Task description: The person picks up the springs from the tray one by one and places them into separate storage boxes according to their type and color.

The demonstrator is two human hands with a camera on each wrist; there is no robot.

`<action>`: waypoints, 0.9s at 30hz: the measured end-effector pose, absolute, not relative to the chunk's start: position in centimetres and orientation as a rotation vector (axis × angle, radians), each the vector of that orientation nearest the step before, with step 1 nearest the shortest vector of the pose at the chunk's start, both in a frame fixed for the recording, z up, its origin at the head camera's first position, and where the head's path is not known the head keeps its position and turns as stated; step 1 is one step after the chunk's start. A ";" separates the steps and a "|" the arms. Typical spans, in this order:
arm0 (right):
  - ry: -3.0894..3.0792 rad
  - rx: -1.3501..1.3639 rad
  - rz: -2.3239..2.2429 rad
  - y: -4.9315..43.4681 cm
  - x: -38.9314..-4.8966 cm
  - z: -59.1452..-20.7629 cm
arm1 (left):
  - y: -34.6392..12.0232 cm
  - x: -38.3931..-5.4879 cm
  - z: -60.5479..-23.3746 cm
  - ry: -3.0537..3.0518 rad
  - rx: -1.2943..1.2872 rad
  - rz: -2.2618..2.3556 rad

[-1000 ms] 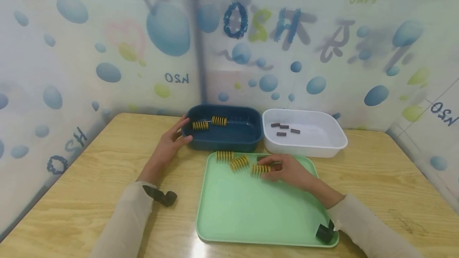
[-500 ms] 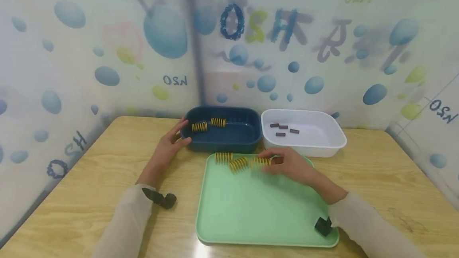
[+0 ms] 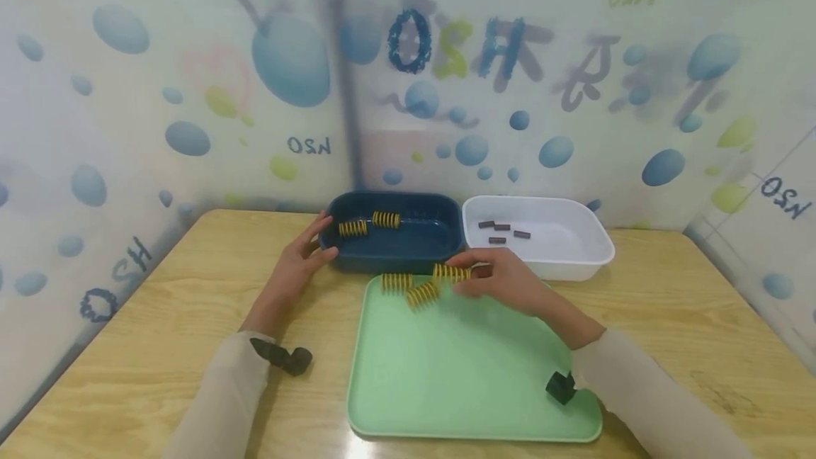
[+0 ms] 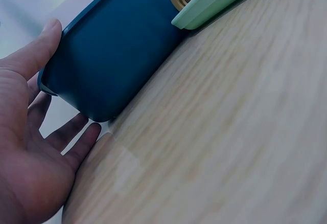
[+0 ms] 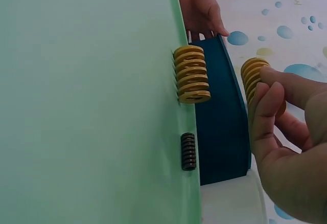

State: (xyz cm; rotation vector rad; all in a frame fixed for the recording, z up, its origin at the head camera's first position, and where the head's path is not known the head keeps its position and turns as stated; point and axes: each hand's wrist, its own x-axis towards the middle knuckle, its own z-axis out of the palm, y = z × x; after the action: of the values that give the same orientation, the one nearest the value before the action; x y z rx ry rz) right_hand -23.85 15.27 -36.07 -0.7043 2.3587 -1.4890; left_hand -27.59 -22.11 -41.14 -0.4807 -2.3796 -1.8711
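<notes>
One yellow coil spring [image 3: 451, 273] is clamped between thumb and fingers of the right hand [image 3: 503, 278], held up near the far edge of the green tray [image 3: 465, 388], close to the navy bin's near right corner. Left hand [image 3: 296, 264]: thumb and fingers spread apart, touching the left end of the navy bin [image 3: 395, 263], thumb at its rim. Two more yellow springs [image 3: 397, 282] lie on the tray by the far rim, left of the right hand, one roughly parallel to the rim, the other angled. Small dark spring [image 5: 188, 152] also on the tray, along the rim, seen in right wrist view. Navy bin holds two yellow springs on its floor, toward the left. White bin [image 3: 545, 269] sits just right of it, with four small dark springs [image 3: 502, 227] grouped in its left part. Both bins and tray on a wood-grain surface [image 3: 299, 416]. Beige sleeves [image 3: 219, 388], black device [image 3: 280, 356] at each wrist. Behind, a wall covering [image 3: 433, 119] with blue and green blobs plus lettering.
</notes>
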 end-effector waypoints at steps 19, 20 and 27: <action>2.451 -0.607 -1.424 13.4 -27.3 -34.2 | -22.0 -27.4 -40.8 -2.366 -0.475 -1.924; 2.458 -0.593 -1.421 13.3 -27.5 -34.1 | -21.9 -27.2 -40.5 -2.366 -0.476 -1.929; 2.486 -0.600 -1.410 12.3 -28.6 -33.6 | -21.9 -27.0 -39.9 -2.363 -0.487 -1.934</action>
State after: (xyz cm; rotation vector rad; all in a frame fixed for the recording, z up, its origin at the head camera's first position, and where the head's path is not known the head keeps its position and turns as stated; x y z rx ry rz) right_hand -28.56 12.27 -33.58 -0.5997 2.4857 -1.4104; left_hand -26.98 -21.89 -39.95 -0.4871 -2.3629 -1.9343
